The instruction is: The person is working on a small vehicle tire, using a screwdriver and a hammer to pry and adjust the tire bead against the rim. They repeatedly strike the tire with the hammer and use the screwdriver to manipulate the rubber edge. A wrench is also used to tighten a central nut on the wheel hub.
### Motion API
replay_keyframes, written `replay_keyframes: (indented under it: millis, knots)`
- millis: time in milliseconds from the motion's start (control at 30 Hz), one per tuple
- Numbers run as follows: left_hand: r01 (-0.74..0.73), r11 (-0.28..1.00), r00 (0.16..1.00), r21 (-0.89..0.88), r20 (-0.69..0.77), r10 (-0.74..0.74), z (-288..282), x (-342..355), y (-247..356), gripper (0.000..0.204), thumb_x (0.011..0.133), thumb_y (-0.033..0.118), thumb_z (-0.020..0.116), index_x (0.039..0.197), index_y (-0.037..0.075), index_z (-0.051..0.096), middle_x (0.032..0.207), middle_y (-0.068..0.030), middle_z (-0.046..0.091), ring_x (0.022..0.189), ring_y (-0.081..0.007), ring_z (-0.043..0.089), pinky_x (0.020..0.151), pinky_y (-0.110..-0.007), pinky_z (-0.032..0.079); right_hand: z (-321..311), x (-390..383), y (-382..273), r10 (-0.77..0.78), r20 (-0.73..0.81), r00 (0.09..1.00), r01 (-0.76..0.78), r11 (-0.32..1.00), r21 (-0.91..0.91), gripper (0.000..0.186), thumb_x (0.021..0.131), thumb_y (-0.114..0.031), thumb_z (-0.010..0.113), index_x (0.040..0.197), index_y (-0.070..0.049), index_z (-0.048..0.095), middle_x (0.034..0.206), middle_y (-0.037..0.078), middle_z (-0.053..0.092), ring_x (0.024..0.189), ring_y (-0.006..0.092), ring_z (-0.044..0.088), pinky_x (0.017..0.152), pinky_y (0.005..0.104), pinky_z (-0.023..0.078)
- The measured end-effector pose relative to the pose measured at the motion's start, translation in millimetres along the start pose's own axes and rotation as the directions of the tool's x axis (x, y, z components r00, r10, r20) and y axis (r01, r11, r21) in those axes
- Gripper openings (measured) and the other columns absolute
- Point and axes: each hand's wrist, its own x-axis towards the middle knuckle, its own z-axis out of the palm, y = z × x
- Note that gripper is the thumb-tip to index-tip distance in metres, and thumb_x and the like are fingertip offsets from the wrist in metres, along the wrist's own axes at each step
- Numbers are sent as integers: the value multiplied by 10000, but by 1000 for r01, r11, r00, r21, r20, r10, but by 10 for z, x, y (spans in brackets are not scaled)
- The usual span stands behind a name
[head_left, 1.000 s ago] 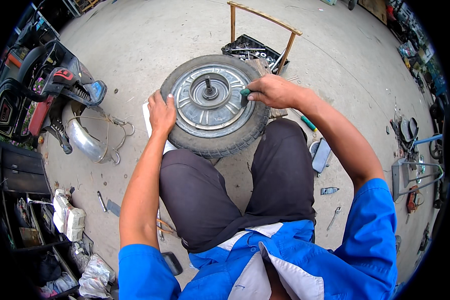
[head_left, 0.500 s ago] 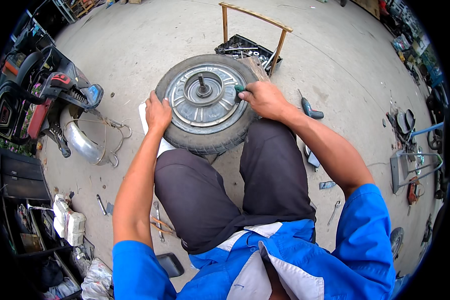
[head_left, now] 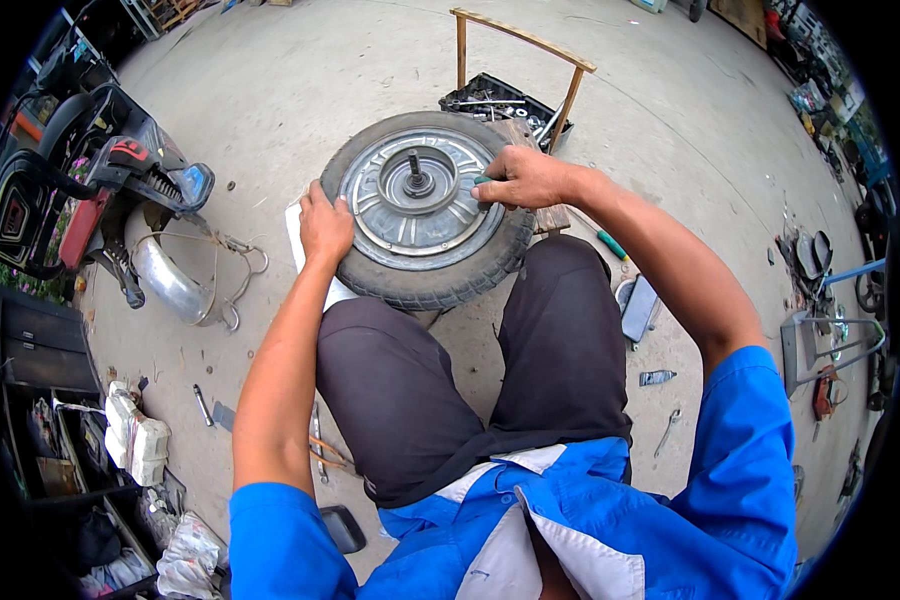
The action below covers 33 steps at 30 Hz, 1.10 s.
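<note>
matt rubber tyre (head_left: 432, 285), shiny metal hub (head_left: 415, 200)

Left hand (head_left: 325, 225) flat, right hand (head_left: 520, 178) fisted

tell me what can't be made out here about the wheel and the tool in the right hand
- Head view: the green-handled tool is mostly hidden by the right hand; its tip and kind cannot be told.
- The tyre rim under the left hand is covered.
- What supports the wheel is hidden beneath it.
- The toolbox contents are too small.

Soft, even daylight, faint shadows, sharp centre, strong fisheye bending, black corners.
</note>
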Motion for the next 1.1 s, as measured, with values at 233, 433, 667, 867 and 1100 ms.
replay_keyframes:
  millis: [233, 433, 667, 867, 1100]
  knots:
    - [-2, 1000, 1000, -1, 9, 2, -14, -4, 0, 615, 963, 246, 579, 1481, 3, 353, 1414, -293, 468, 1271, -468, 491, 1069, -494, 409, 81, 43, 133, -4, 66, 998, -15, 957, 289, 447, 973, -424, 636, 850, 0, 709, 626, -21, 517, 590, 81, 477, 525, 288, 388]
    - [-3, 1000, 1000, 1, 0, 3, 13, -12, -18, 621, 962, 245, 580, 1487, 2, 354, 1420, -292, 467, 1275, -464, 490, 1071, -493, 406, 197, -68, 125, 41, -44, 998, -18, 899, 437, 473, 976, -421, 653, 880, 39, 712, 663, -22, 541, 637, 76, 475, 556, 299, 397]
    - [5, 1000, 1000, 23, -6, -5, 26, 4, -26, 616, 958, 244, 584, 1478, -2, 364, 1408, -289, 479, 1263, -460, 503, 1060, -490, 416, 403, -108, 13, 199, -201, 959, -77, 867, 492, 475, 980, -447, 641, 894, 14, 714, 652, -28, 514, 597, 63, 442, 516, 270, 354]
    - [1, 1000, 1000, 18, -8, -1, 21, 7, -20, 616, 958, 242, 585, 1478, -3, 364, 1407, -288, 480, 1263, -456, 505, 1059, -488, 418, 494, -122, -107, 318, -268, 909, -133, 833, 536, 474, 979, -435, 643, 894, 27, 712, 660, -10, 539, 598, 79, 468, 507, 283, 370]
    - [22, 1000, 1000, 7, 1, -22, 3, -13, 18, 611, 959, 235, 584, 1477, -5, 364, 1415, -282, 475, 1270, -451, 501, 1063, -483, 417, 385, -101, -20, 121, -311, 943, -87, 989, 120, 491, 962, -385, 624, 869, 94, 679, 715, 222, 647, 678, 291, 649, 660, 442, 495]
